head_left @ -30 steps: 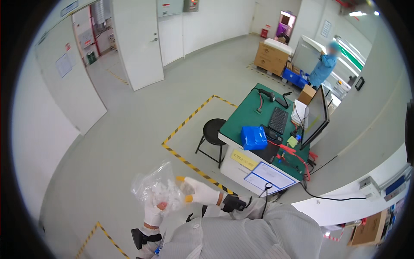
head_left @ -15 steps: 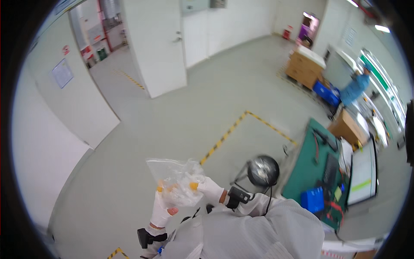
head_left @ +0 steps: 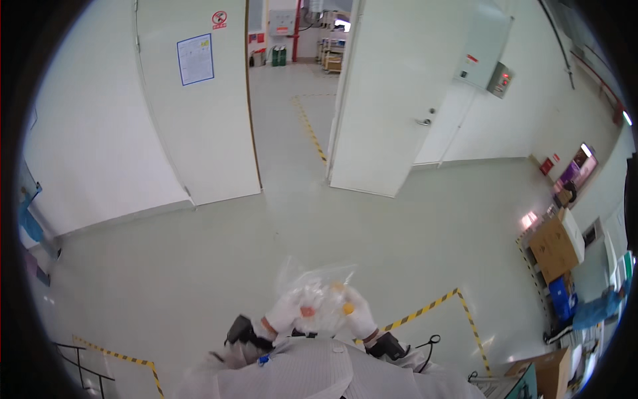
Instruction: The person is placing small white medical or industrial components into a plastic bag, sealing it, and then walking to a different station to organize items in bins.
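Low in the middle of the head view, in front of my torso, is a clear plastic bag [head_left: 320, 292], crumpled and shiny. My left hand [head_left: 287, 311] grips it at the left side, in a white glove with bare-looking fingertips. On the other side my right hand [head_left: 361, 316], gloved the same way with yellow fingertips, is closed on the bag too. Whatever lies inside is pale and cannot be made out. A black device is strapped at each wrist, and pale striped sleeves cover my arms.
Ahead, a door [head_left: 392, 100] stands open beside another white door panel [head_left: 193, 126]. Yellow-black tape [head_left: 425, 309] marks the grey floor [head_left: 232, 266]. At right are cardboard boxes [head_left: 553, 251], a blue crate [head_left: 561, 299] and a person in blue [head_left: 595, 311]. Another person [head_left: 30, 219] is at the left edge.
My view has swung right-to-left toward the doorway, so the green desk has nearly left the picture. Both hands still hold the bag, now drawn closer to my torso.
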The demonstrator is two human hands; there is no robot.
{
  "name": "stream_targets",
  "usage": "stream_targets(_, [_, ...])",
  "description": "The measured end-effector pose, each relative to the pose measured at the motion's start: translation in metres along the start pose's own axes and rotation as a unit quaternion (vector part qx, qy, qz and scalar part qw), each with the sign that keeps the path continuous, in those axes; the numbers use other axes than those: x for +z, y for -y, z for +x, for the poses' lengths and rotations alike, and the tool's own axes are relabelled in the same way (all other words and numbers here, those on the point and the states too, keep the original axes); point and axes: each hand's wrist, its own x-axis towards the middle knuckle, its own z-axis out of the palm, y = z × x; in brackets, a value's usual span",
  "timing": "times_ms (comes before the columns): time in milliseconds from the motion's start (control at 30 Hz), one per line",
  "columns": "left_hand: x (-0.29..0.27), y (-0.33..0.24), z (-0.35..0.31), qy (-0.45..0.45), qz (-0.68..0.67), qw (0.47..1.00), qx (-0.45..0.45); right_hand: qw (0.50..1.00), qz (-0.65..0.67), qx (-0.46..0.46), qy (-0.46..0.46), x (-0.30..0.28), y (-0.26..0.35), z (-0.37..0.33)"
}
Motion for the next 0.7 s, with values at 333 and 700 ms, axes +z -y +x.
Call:
stream_targets(333, [-0.129,-0.086,0.31,0.097,0.02,0.995,0.013,0.97,0.224,0.001,-0.091,-0.126,-0.049,0.297])
stream_targets(700, [-0.305,-0.227,0.574,-0.068,0.054,0.993,0.086,0.997,0.037,0.004,0.069,-0.252,0.036,0.691])
